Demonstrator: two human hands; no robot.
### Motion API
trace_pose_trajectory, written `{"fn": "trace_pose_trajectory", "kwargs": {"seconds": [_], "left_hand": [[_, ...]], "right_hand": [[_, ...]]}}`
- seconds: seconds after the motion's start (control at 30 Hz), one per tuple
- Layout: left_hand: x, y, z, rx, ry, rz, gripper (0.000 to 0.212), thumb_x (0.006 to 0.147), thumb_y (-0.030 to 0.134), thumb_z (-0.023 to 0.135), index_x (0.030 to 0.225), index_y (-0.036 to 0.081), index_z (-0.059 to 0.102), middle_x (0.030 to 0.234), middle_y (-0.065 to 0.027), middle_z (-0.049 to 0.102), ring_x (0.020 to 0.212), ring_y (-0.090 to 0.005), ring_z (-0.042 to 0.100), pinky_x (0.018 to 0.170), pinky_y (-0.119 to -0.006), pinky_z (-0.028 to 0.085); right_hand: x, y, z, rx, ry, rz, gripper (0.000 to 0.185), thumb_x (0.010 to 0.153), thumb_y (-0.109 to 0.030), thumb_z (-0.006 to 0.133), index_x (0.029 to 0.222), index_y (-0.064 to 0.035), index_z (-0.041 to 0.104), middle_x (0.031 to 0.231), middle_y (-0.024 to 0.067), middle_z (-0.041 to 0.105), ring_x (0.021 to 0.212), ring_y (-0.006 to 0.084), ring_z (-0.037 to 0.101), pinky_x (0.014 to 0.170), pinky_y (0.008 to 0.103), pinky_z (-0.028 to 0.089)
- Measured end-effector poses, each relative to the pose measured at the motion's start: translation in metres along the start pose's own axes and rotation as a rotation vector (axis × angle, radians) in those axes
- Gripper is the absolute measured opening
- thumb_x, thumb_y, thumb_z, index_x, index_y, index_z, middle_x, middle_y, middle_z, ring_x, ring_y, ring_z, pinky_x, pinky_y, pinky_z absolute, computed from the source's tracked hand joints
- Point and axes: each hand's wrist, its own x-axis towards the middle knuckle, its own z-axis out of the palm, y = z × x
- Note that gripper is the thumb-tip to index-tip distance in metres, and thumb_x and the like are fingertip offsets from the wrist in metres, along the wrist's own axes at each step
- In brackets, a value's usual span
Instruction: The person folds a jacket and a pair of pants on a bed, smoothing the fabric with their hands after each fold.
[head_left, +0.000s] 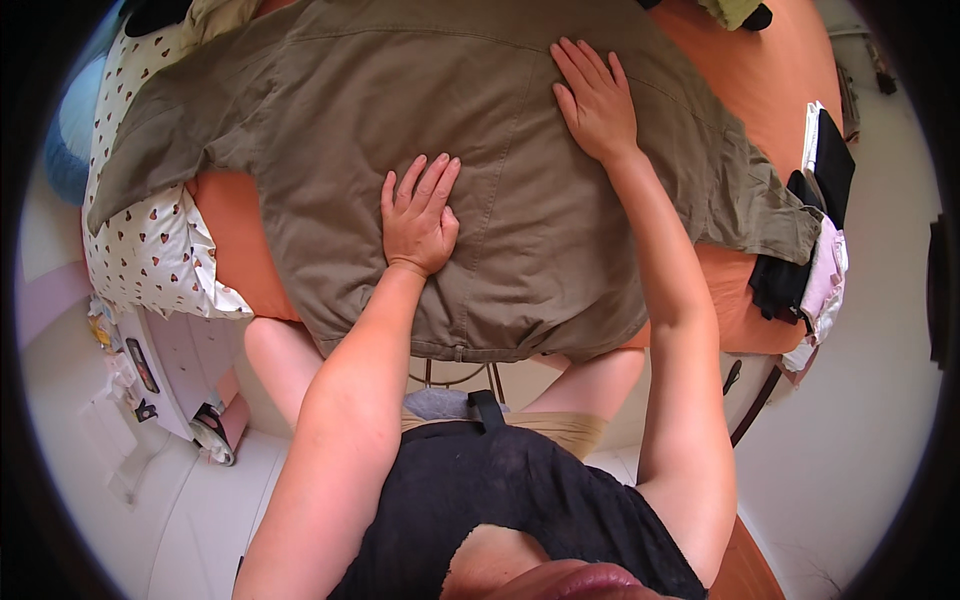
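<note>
An olive-brown long-sleeved garment, perhaps a jacket or shirt, lies spread out before me on a bed with an orange sheet. Its sleeves reach out to the left and right, and its hem lies along the near edge. My left hand rests palm down left of the garment's middle seam, fingers a little apart. Farther off and to the right of that seam, my right hand lies flat on the cloth, fingers spread. Neither hand grips the fabric. Small wrinkles run around both hands and near the hem.
A white pillow or cover with heart prints lies under the left sleeve. Folded black cloth and pink cloth sit at the bed's right edge. A blue round plush thing is at far left, above a light shelf or cabinet.
</note>
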Motion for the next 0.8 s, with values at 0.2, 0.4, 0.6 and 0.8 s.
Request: {"fn": "trace_pose_trajectory", "kwargs": {"seconds": [0.2, 0.4, 0.6, 0.8], "left_hand": [[-0.004, -0.002, -0.001, 0.002, -0.011, -0.024, 0.056, 0.071, 0.013, 0.046, 0.126, 0.020, 0.046, 0.131, 0.0047, 0.043, 0.122, -0.0168, 0.036, 0.105, -0.042, 0.019], [0.000, 0.001, 0.001, -0.034, 0.001, 0.002, 0.056, 0.071, 0.013, 0.045, 0.126, 0.019, 0.046, 0.130, 0.0035, 0.044, 0.122, -0.0179, 0.037, 0.105, -0.042, 0.018], [0.000, -0.005, 0.002, -0.024, 0.010, -0.008, 0.056, 0.071, 0.012, 0.046, 0.127, 0.020, 0.046, 0.130, 0.0041, 0.044, 0.122, -0.0172, 0.037, 0.105, -0.042, 0.018], [0.001, -0.002, 0.002, 0.001, 0.010, -0.001, 0.056, 0.072, 0.013, 0.045, 0.127, 0.021, 0.045, 0.131, 0.0053, 0.043, 0.123, -0.0161, 0.035, 0.105, -0.042, 0.018]], "right_hand": [[0.046, 0.032, 0.010, -0.087, 0.083, -0.029, 0.040, 0.085, -0.025, 0.048, 0.123, -0.0141, 0.048, 0.125, 0.0041, 0.049, 0.119, 0.0207, 0.042, 0.101, 0.0410, 0.027], [0.057, 0.062, 0.012, -0.072, -0.091, 0.018, 0.038, 0.089, -0.026, 0.040, 0.122, -0.0082, 0.049, 0.125, 0.0097, 0.048, 0.122, 0.0279, 0.036, 0.103, 0.0430, 0.023], [0.010, -0.004, -0.001, 0.110, 0.001, -0.002, 0.040, 0.083, -0.023, 0.050, 0.122, -0.0141, 0.049, 0.125, 0.0047, 0.049, 0.119, 0.0220, 0.042, 0.101, 0.0420, 0.027], [-0.101, 0.021, -0.049, -0.116, -0.109, 0.141, 0.043, 0.084, -0.024, 0.048, 0.126, -0.0151, 0.045, 0.131, 0.0045, 0.043, 0.121, 0.0221, 0.039, 0.101, 0.0440, 0.027]]}}
